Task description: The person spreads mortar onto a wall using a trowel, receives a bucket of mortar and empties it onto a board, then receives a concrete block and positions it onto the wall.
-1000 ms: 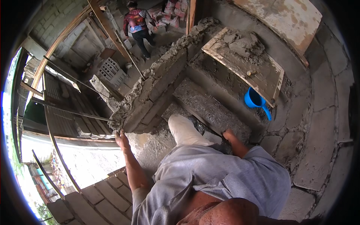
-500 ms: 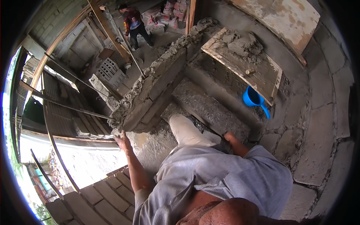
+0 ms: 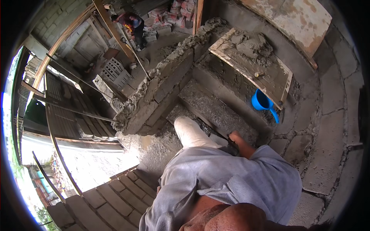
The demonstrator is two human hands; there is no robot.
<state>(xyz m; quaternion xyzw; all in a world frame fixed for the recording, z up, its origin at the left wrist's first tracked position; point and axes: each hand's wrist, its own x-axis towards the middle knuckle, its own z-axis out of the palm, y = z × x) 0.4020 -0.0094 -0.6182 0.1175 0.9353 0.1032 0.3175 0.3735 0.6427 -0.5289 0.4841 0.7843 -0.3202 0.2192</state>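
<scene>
Low beside my right leg (image 3: 190, 133), my right hand (image 3: 235, 137) is closed in a fist over the wet concrete step (image 3: 216, 106). What it grips, if anything, is hidden; a dark shape shows just below the fingers. My left hand is out of sight, with only a sliver of skin at the left edge of my grey shirt (image 3: 216, 173). A mortar board (image 3: 283, 82) lies to the right of the steps, bearing a heap of wet mortar (image 3: 252, 46) and a short, round-ended piece (image 3: 259, 74). Beside its near corner sits a blue dipper (image 3: 262, 102).
A rough, mortar-topped block wall (image 3: 162, 81) runs along the left of the steps, with a thin rod rising from it. Block walling (image 3: 323, 154) curves along the right. Beyond, a co-worker (image 3: 133, 25) bends near stacked sacks (image 3: 169, 15). A white crate (image 3: 113, 73) stands further left.
My left hand has left the end of the block wall and dropped out of view behind my shirt. My right hand has hardly moved. The co-worker has bent down.
</scene>
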